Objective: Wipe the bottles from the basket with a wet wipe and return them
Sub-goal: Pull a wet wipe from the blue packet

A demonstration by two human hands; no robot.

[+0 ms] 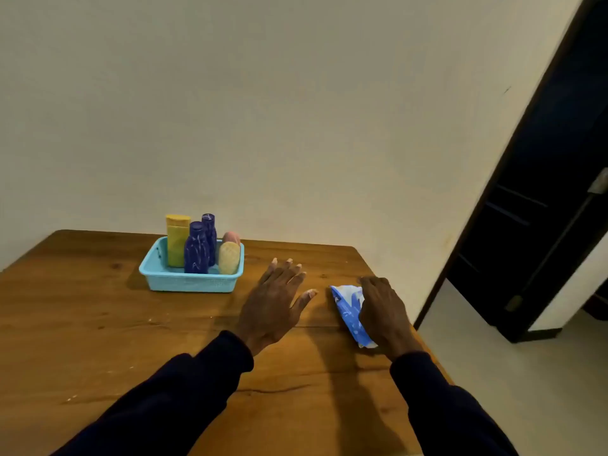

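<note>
The job looks like it is just starting. The blue basket (189,282) sits far back on the left of the brown surface (98,324), and all the bottles are in it: a yellow bottle (177,241), two dark blue bottles (196,248), a cream one (229,258) and a pink one (232,237) (mostly hidden behind the cream one). The left hand (273,304) hovers flat and empty, fingers (289,269) spread apart. The right hand (383,311) rests on the blue pack of wipes (348,311), fingers curled over it; I cannot tell if it grips. Next, a wipe must be pulled out. The pack's opening is hidden
</note>
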